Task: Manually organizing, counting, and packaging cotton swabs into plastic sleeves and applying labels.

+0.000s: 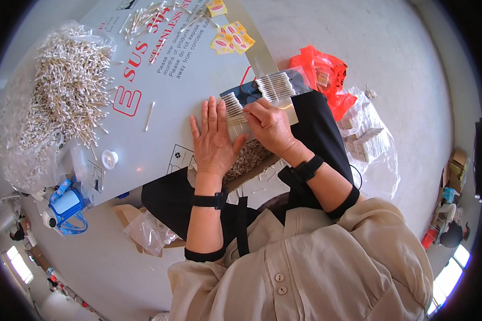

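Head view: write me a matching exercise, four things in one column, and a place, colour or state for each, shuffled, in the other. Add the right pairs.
Things:
1. Left hand
2. Right hand
3. Swab heap
4. Bottle

Places, colours, states:
A. In a clear bag on the left part of the table
B. Fingers curled, next to the two rows of swabs
C. Blue, with a strap
D. Laid flat, fingers stretched out

Right pairs: 1-D, 2-B, 3-A, 4-C
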Available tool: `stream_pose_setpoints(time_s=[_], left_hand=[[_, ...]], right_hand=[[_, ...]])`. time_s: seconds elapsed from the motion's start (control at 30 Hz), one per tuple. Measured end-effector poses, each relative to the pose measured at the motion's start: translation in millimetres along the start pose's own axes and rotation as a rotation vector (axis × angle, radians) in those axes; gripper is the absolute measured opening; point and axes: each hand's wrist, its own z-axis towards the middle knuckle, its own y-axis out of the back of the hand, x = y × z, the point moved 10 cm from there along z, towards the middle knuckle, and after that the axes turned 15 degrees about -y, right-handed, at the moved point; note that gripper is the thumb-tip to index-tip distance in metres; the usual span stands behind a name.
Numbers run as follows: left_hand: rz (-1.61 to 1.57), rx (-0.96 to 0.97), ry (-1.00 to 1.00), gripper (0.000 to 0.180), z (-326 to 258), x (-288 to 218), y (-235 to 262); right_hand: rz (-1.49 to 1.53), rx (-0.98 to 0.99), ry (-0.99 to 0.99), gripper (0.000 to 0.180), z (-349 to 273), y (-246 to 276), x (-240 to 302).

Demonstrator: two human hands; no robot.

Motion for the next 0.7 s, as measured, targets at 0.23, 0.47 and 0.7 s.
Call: stream_pose_setpoints(time_s=[0.23, 0.47, 0.7], left_hand=[[-0.011, -0.006, -0.008, 0.093, -0.9, 1.1, -2.1], [-0.002, 0.001, 0.007, 0.095, 0.0, 1.4, -1.6], [-0.01, -0.005, 0.007, 0.093, -0.4, 0.8, -0.2]], right_hand=[[-0.048, 0.0, -0.034, 0.009, 3.3, -2.2, -2.6], [0.002, 0.004, -0.054, 0.012, 5.3, -0.3, -1.9], [-0.008, 0.035, -0.051, 0.017, 11.5, -2.8, 0.6]])
